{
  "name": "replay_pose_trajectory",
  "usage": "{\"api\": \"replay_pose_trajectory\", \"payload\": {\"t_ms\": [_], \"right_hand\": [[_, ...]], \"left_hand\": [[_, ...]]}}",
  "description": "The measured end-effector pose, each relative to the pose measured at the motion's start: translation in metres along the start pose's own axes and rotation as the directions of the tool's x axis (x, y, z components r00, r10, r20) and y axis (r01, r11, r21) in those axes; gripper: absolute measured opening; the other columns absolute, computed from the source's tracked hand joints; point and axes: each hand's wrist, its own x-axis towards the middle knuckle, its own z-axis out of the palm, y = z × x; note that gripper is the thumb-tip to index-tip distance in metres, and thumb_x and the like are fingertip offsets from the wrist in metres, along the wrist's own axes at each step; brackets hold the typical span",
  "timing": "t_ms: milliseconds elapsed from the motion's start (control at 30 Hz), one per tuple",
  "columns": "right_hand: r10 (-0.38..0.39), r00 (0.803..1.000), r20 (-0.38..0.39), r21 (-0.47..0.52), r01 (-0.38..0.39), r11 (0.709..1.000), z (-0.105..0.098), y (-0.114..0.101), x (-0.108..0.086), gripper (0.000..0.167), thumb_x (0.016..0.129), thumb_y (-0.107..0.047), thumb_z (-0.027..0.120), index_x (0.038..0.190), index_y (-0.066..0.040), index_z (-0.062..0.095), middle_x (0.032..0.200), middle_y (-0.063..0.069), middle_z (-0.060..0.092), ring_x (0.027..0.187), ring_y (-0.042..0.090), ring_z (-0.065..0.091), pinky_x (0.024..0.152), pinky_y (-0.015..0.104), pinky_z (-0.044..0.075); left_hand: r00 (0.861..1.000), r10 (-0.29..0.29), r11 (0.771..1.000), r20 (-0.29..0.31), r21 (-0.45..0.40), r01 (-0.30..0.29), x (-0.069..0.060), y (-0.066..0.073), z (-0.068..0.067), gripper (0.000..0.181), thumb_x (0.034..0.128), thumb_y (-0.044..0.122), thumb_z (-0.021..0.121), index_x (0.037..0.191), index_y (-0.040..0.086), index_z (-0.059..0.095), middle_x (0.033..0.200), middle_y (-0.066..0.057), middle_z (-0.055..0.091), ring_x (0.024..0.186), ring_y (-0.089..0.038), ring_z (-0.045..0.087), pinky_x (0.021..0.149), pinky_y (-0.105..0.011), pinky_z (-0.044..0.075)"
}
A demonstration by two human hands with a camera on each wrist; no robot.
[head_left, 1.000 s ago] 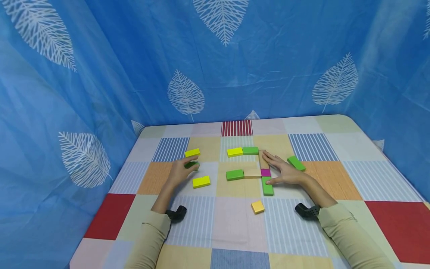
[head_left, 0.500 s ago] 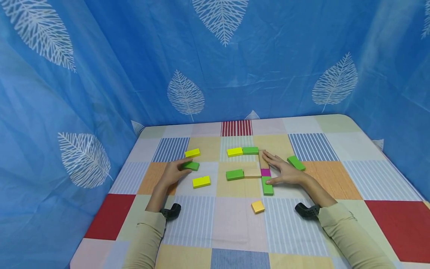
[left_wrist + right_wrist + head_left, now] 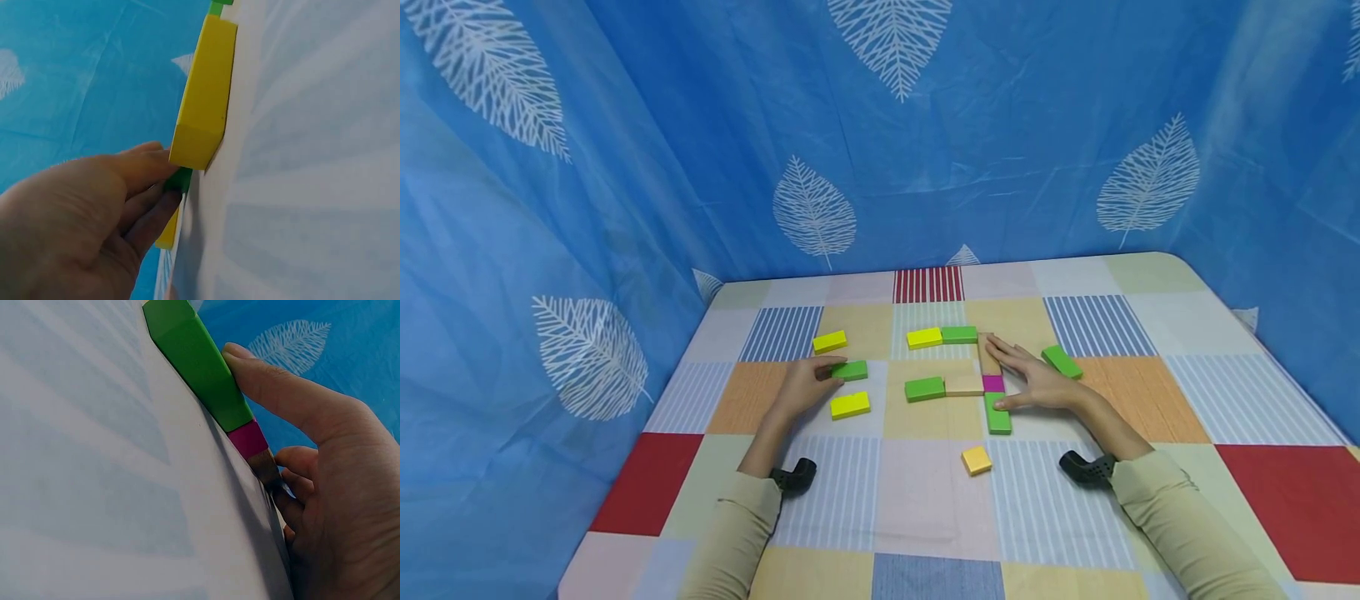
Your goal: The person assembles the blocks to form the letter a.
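At nine o'clock on the patchwork table (image 3: 932,500), left hand (image 3: 805,387) pinches one end of a loose green block (image 3: 853,371) between thumb and fingers; the block sits between a yellow block (image 3: 830,342) toward twelve and a second yellow block (image 3: 850,406) toward six, an end grip probably clearing both; at three o'clock, right hand (image 3: 1041,384) spread, thumb on a green end block (image 3: 998,422), fingertips on a wooden block (image 3: 988,357) toward twelve, a magenta block (image 3: 993,384) spanned between; I judge this steadies them in line; cannot tell how hard it presses.
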Motion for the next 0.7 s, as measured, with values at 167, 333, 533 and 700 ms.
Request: {"api": "replay_pose_trajectory", "payload": {"t_ms": [167, 333, 533, 700], "right_hand": [[0.003, 1.0, -0.002, 0.009, -0.003, 1.0, 0.0, -0.001, -0.001, 0.103, 0.07, -0.045, 0.077, 0.148, -0.011, 0.018, 0.155, 0.005, 0.006, 0.137, 0.042, 0.001, 0.105, 0.063, 0.006], [0.005, 1.0, -0.006, 0.008, -0.005, 1.0, 0.0, 0.001, -0.001, 0.103, 0.07, -0.045, 0.077, 0.148, -0.011, 0.018, 0.155, 0.005, 0.006, 0.136, 0.043, 0.001, 0.104, 0.064, 0.006], [0.001, 1.0, -0.007, 0.008, -0.001, 1.0, -0.001, 0.0, 0.0, 0.104, 0.07, -0.045, 0.077, 0.148, -0.011, 0.018, 0.155, 0.005, 0.006, 0.136, 0.042, 0.002, 0.105, 0.062, 0.006], [-0.007, 1.0, -0.008, 0.007, 0.007, 1.0, -0.001, -0.001, 0.0, 0.103, 0.07, -0.044, 0.077, 0.148, -0.01, 0.018, 0.154, 0.007, 0.007, 0.137, 0.041, 0.002, 0.106, 0.061, 0.006]], "left_hand": [[0.999, 0.015, 1.0, 0.046, 0.016, -0.016, -0.003, 0.009, 0.002, 0.033, 0.0794, 0.01, 0.073, 0.112, 0.009, 0.067, 0.111, -0.007, 0.065, 0.096, -0.018, 0.062, 0.079, -0.027, 0.052], [0.993, 0.004, 1.0, 0.12, 0.027, -0.007, -0.007, 0.019, 0.0, 0.031, 0.081, 0.015, 0.072, 0.111, 0.01, 0.068, 0.108, -0.004, 0.066, 0.096, -0.015, 0.063, 0.078, -0.026, 0.052], [0.983, 0.007, 1.0, 0.185, 0.009, -0.009, -0.008, 0.026, -0.002, 0.032, 0.0825, 0.013, 0.07, 0.114, 0.009, 0.067, 0.109, -0.002, 0.066, 0.098, -0.014, 0.062, 0.082, -0.029, 0.052], [0.982, 0.032, 0.999, 0.185, 0.002, -0.033, -0.004, 0.022, -0.004, 0.036, 0.0837, 0.011, 0.068, 0.12, 0.009, 0.063, 0.116, -0.003, 0.063, 0.105, -0.016, 0.06, 0.087, -0.03, 0.049]]}}
